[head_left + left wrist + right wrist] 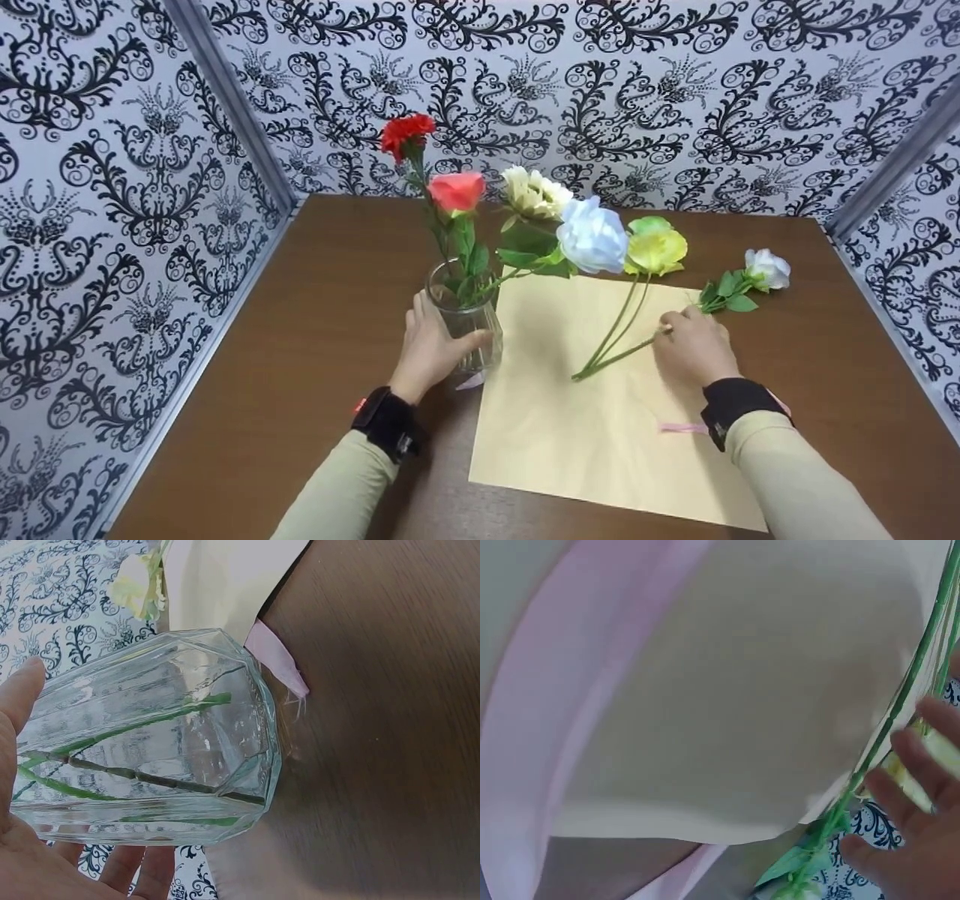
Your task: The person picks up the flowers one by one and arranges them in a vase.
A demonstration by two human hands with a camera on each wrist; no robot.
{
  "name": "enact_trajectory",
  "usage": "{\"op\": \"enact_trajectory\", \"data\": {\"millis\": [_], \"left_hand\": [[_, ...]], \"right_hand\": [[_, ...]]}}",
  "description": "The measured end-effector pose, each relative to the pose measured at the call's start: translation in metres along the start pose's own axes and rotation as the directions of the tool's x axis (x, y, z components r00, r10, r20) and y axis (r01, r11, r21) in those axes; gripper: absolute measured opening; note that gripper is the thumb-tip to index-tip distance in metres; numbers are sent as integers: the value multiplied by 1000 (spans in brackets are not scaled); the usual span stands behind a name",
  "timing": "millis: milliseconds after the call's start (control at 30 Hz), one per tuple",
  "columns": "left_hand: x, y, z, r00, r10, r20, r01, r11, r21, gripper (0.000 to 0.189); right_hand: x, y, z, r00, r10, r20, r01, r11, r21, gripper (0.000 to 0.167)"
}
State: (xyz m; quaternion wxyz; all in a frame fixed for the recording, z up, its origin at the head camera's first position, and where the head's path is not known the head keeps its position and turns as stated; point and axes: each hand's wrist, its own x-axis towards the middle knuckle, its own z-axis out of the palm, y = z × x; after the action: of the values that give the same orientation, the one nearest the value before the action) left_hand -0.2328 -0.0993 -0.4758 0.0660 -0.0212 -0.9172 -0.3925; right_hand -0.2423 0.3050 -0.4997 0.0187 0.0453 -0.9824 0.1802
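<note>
My left hand (pixel 435 341) grips the clear glass vase (pixel 469 341) round its side, thumb in front. Cut stems (pixel 142 775) show through the glass in the left wrist view. From the vase rise a red carnation (pixel 407 136) and a coral rose (pixel 457 191); a pale blue flower (pixel 592 236) and a cream flower (pixel 536 193) lean right. My right hand (pixel 697 345) is at the green stem (pixel 889 720) of a white rose (pixel 766 270). Its fingers are spread in the right wrist view, fingertips right beside the stem.
A sheet of tan paper (pixel 562 442) lies on the brown table (pixel 300 360). Yellow flowers (pixel 656 251) lie across it, stem ends by the white rose's. A pink ribbon (pixel 682 428) is under the right wrist; another ribbon end (pixel 277 660) pokes out by the vase base. Patterned walls (pixel 525 97) surround the table.
</note>
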Motion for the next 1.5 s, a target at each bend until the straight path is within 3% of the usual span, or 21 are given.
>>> {"op": "enact_trajectory", "data": {"millis": [100,200,367,467,833,1000,1133,1233,1367,1500], "left_hand": [[0,1,0,1000,7,1,-7,1000,8,115],[1,1,0,1000,15,-3,-15,1000,19,114],[-1,2,-1,1000,12,7,-12,1000,16,115],[-2,3,-2,1000,13,14,-13,1000,9,115],[-2,2,-3,1000,11,4,-11,1000,1,115],[-2,1,-2,1000,28,-6,-28,1000,8,113],[-1,1,-2,999,35,-10,-35,999,15,113],[-1,1,-2,1000,30,-5,-30,999,15,113],[-1,2,-3,1000,11,22,-12,1000,20,119],[-1,3,-4,1000,9,29,-10,1000,29,119]], "right_hand": [[-3,6,-2,998,59,-22,-59,998,6,46],[-6,13,-3,993,113,20,-113,994,-3,56],[-9,25,-4,985,141,96,-138,990,-34,60],[-9,27,-3,983,151,103,-147,988,-44,60],[-9,22,-4,993,116,-24,-118,991,-67,30],[-8,26,-4,988,134,-77,-136,990,-22,19],[-7,31,-9,974,218,-58,-215,975,61,19],[-8,35,-12,951,309,-9,-306,945,115,24],[-9,40,-15,921,386,45,-389,914,120,34],[-8,43,-18,910,402,99,-411,906,103,42]]}}
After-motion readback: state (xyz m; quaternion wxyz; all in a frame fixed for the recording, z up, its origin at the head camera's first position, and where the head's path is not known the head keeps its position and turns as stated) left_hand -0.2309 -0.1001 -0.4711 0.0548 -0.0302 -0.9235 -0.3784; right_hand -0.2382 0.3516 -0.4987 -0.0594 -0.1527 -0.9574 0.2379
